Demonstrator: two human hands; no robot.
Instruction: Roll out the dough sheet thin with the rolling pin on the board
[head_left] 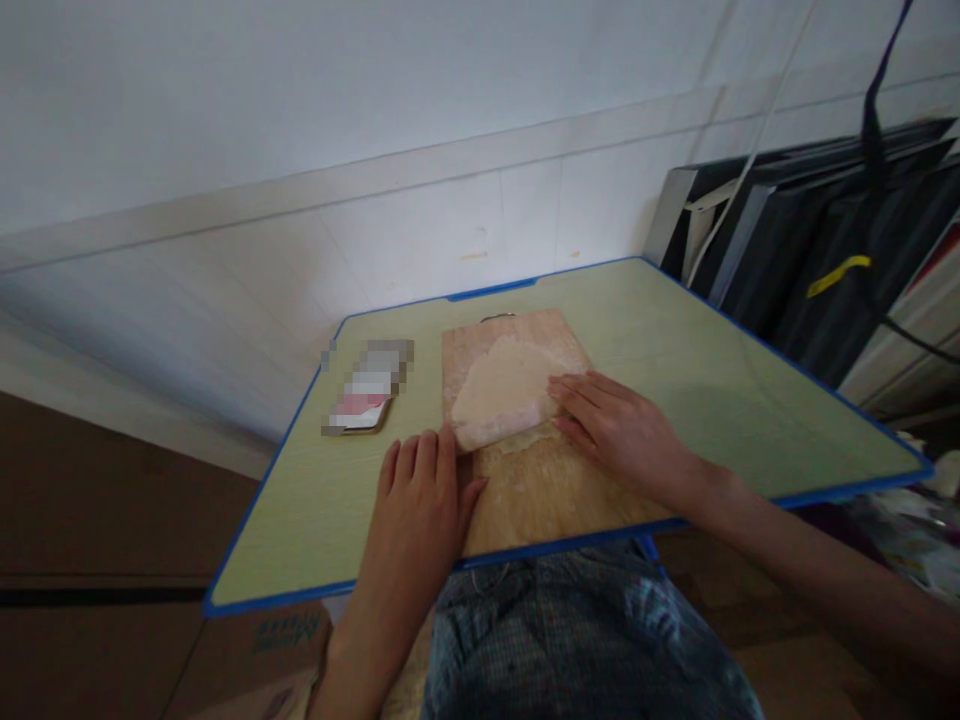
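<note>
A flat, pale sheet of dough (504,378) lies on a wooden board (536,490). Its near edge forms a rounded roll; whether a rolling pin is inside I cannot tell. My left hand (421,485) is at the left end of that roll, fingers together and curved over it, thumb lower on the board. At the right end, my right hand (619,425) has its fingers over the dough and its thumb on the near side. Both palms face down. A thin scrap of dough shows just below the roll, close to the right thumb.
The board rests on a pale green table (697,380) with a blue rim. A phone (369,390), partly blurred out, lies at left. Behind is a white wall (420,240). Dark flat panels (802,230) lean at right, and a cardboard box (262,650) stands below left.
</note>
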